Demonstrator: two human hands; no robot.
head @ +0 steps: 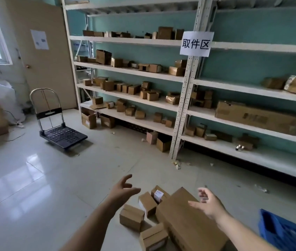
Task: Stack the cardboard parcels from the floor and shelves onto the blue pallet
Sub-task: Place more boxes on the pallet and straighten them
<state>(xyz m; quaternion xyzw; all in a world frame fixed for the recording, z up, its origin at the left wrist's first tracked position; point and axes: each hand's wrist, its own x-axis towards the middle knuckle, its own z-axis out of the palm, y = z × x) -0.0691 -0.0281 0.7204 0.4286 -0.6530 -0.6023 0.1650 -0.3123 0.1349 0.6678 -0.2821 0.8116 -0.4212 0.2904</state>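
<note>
Head view: left hand (pixel 123 190) and right hand (pixel 209 201) both spread, fingers apart, holding nothing. Long cardboard parcel (pixel 187 220) on floor between and below them; blue pallet (pixel 281 232) right of right hand. Advice: grip opposite long edges, lift level, avoid small parcels (pixel 143 209) beside left hand.

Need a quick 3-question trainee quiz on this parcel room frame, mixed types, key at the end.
1. True or false: the left hand grips a parcel.
2. The long cardboard box on the floor lies nearest which hand? A left B right
3. Fill in: the blue pallet shows at the frame's bottom ____ corner.

Key: 1 false, both hands open, holding nothing; 2 B; 3 right.
</note>
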